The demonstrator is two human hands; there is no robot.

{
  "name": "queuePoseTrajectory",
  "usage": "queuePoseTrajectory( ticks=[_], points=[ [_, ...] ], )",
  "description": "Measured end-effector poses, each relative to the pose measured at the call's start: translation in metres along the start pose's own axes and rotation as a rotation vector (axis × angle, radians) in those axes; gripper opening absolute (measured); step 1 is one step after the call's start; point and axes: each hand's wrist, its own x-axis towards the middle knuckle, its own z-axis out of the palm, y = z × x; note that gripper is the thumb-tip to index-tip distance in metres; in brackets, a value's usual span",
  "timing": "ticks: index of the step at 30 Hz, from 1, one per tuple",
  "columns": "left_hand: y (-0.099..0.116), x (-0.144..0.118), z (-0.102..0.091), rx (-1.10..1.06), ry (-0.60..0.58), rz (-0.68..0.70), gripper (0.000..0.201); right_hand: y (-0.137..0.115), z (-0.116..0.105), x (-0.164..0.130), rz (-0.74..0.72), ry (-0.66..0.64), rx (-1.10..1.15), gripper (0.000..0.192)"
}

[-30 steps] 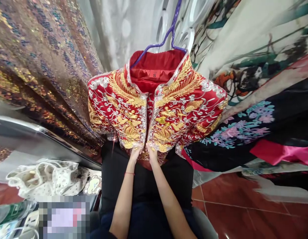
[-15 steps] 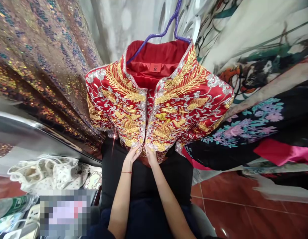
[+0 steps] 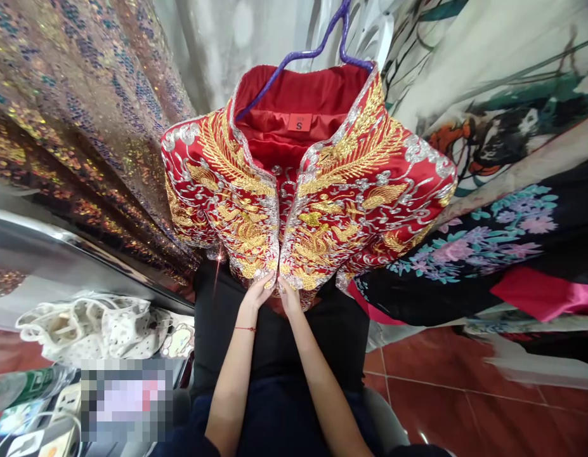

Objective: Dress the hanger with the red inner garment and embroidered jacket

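A red jacket (image 3: 332, 219) with gold and silver embroidery hangs in front of me on a purple hanger (image 3: 303, 56). Inside its collar sits a red label (image 3: 300, 122) marked S. My left hand (image 3: 259, 291) pinches the lower front edge on one side of the opening. On the other side, my right hand (image 3: 290, 295) grips the matching edge with closed fingers. Both hands are close together at the hem, and the front gapes in a V above them. The fingertips are partly hidden against the embroidery.
Sequinned fabric (image 3: 84, 127) hangs at the left. A black garment with flowers (image 3: 488, 238) and a printed cloth (image 3: 493, 127) hang at the right. At lower left are a white spotted cloth (image 3: 98, 327), a bottle (image 3: 27, 387) and a power socket (image 3: 68, 403). Red tiles (image 3: 441, 393) cover the floor.
The jacket's collar and shoulders appear slightly larger and nearer, and the hanger has shifted a little right. Both hands keep hold of the front edges, now a touch farther apart.
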Motion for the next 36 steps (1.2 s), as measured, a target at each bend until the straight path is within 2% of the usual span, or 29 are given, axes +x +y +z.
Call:
queuePoseTrajectory(
  ticks=[11,21,36],
  points=[
    [-0.009,0.002,0.011,-0.002,-0.001,0.039,0.02,-0.01,-0.001,0.002,-0.078,-0.015,-0.035,0.079],
    [-0.009,-0.002,0.013,-0.006,-0.028,0.03,0.023,-0.019,0.006,-0.002,-0.114,-0.029,-0.058,0.076],
    [-0.015,-0.006,0.02,-0.006,0.048,0.134,0.028,-0.02,0.011,-0.008,-0.146,-0.007,-0.043,0.077]
  ],
)
